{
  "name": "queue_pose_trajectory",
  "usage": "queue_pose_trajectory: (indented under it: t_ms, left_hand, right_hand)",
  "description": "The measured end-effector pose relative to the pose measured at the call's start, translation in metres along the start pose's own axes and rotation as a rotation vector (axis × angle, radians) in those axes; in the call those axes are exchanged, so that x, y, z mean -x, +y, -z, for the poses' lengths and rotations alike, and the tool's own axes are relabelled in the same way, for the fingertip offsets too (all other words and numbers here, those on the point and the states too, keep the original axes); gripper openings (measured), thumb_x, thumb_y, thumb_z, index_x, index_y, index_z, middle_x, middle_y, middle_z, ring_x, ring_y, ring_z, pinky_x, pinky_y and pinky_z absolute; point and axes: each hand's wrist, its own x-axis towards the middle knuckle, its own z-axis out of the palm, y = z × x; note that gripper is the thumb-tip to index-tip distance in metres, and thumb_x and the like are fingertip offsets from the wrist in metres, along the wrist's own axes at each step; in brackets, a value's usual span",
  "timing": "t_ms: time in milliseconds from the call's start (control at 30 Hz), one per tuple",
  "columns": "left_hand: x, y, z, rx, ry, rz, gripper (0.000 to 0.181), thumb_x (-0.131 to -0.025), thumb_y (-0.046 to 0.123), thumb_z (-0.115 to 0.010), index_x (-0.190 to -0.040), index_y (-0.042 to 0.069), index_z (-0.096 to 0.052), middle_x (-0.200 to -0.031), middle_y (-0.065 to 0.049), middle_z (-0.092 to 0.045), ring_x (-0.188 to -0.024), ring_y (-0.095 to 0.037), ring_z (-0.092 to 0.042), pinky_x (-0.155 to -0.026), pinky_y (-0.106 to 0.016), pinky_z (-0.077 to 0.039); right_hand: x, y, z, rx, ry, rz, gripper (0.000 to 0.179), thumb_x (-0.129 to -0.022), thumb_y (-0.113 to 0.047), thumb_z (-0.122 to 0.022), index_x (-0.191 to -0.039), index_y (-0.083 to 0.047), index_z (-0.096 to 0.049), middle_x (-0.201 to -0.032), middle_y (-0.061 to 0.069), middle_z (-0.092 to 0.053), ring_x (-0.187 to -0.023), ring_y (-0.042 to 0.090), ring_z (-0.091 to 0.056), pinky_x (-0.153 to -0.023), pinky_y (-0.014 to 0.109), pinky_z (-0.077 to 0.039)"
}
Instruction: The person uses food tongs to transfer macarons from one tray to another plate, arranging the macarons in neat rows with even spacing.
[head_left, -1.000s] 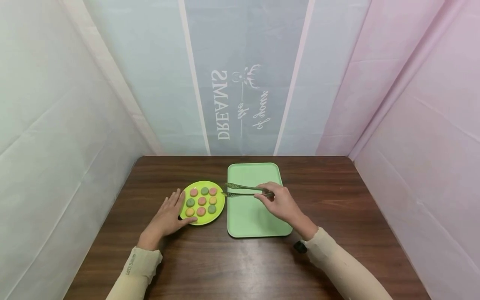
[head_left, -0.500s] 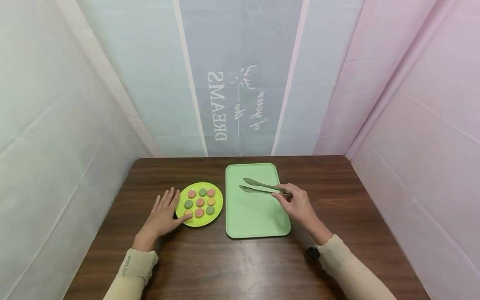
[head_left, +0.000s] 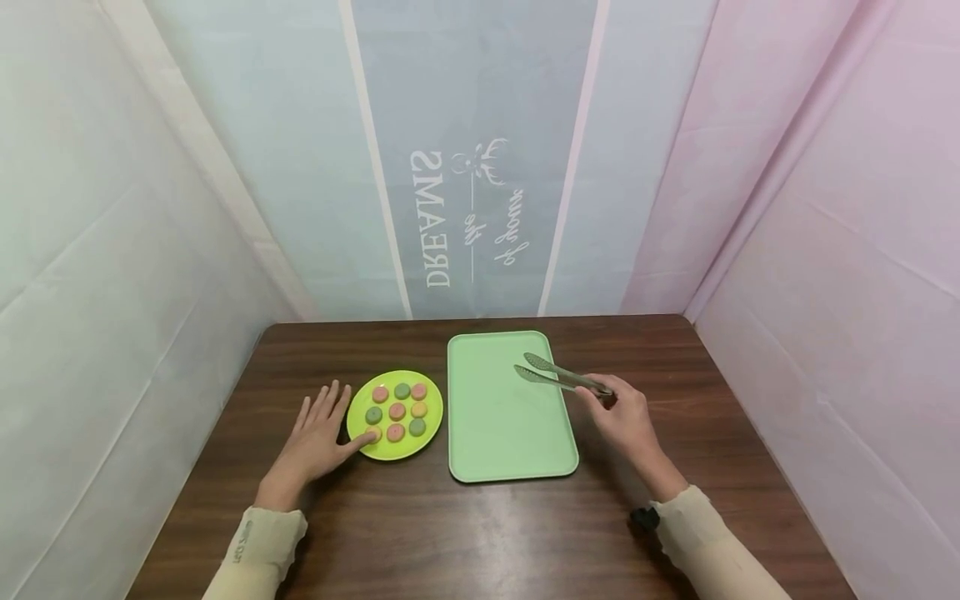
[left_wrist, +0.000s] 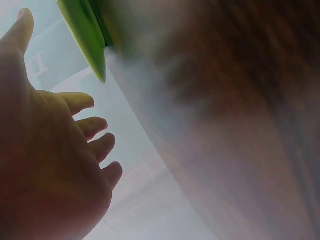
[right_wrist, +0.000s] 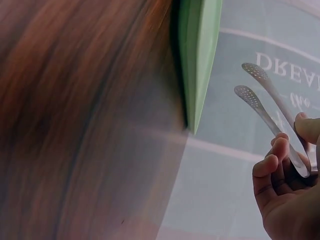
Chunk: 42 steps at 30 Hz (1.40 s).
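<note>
Several pink, green and yellow macarons (head_left: 397,411) lie in rows on a round lime-green plate (head_left: 431,398). At the plate's left side is my left hand (head_left: 310,446), fingers straight and spread, the thumb reaching over the yellow macaron at the front left. In the left wrist view this hand (left_wrist: 60,155) shows an empty palm, with the plate's edge (left_wrist: 85,35) beyond the fingers. My right hand (head_left: 624,421) holds metal tongs (head_left: 558,375) near their joined end. Their perforated tips are apart with nothing between them, over the right part of the light green tray (head_left: 502,433).
The tray stands just right of the plate on a dark wood table (head_left: 480,533). A printed cloth backdrop (head_left: 480,83) rises behind the table's far edge, and pale cloth walls (head_left: 97,292) stand on both sides.
My right hand and the tongs have moved right, from the plate's edge across the tray. My left hand has slid slightly left off the plate's rim. The head view has shifted a little.
</note>
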Motion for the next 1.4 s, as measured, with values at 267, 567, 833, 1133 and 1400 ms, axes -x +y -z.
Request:
queue_pose_trajectory:
  t_ms: [267,567,833,1133,1400]
  left_hand:
    - [0.002,-0.008,-0.002,0.015,0.010,0.005,0.114,-0.097,0.074,-0.064,-0.170,-0.002,-0.020,-0.176,-0.030,-0.010,-0.163,-0.050,-0.008,-0.132,-0.064,0.004]
    - [0.002,-0.011,-0.002,0.011,0.010,0.013,0.114,-0.098,0.074,-0.063,-0.170,-0.002,-0.019,-0.176,-0.030,-0.010,-0.163,-0.049,-0.007,-0.132,-0.065,0.003]
    - [0.001,-0.014,-0.003,0.006,0.006,0.025,0.113,-0.098,0.073,-0.063,-0.171,-0.002,-0.018,-0.176,-0.030,-0.009,-0.163,-0.049,-0.006,-0.132,-0.066,0.003]
    - [0.000,-0.015,0.000,0.000,-0.004,0.036,0.114,-0.098,0.074,-0.061,-0.170,-0.002,-0.019,-0.176,-0.031,-0.010,-0.163,-0.050,-0.008,-0.132,-0.065,0.004]
    - [0.000,-0.014,0.009,0.003,-0.034,0.057,0.115,-0.098,0.076,-0.060,-0.170,-0.003,-0.018,-0.176,-0.031,-0.008,-0.163,-0.050,-0.006,-0.132,-0.065,0.006]
  right_hand:
    - [0.006,0.015,0.013,0.054,0.038,-0.062,0.025,-0.100,-0.022,-0.081,-0.119,-0.006,-0.079,-0.093,0.005,-0.071,-0.069,0.012,-0.056,-0.059,0.021,-0.046]
    - [0.012,0.029,0.024,0.121,0.081,-0.084,0.028,-0.100,-0.023,-0.082,-0.119,-0.003,-0.079,-0.095,0.011,-0.075,-0.069,0.013,-0.059,-0.060,0.020,-0.048]
    - [0.015,0.038,0.030,0.149,0.111,-0.132,0.028,-0.100,-0.023,-0.081,-0.119,-0.002,-0.079,-0.091,0.013,-0.076,-0.067,0.007,-0.061,-0.057,0.017,-0.048]
    - [0.016,0.045,0.034,0.193,0.122,-0.147,0.028,-0.099,-0.021,-0.082,-0.116,0.001,-0.079,-0.092,0.013,-0.078,-0.069,0.008,-0.063,-0.060,0.018,-0.051]
    - [0.014,0.042,0.040,0.201,0.054,-0.216,0.034,-0.102,-0.025,-0.079,-0.122,0.003,-0.077,-0.097,0.017,-0.078,-0.074,0.017,-0.069,-0.060,0.021,-0.054]
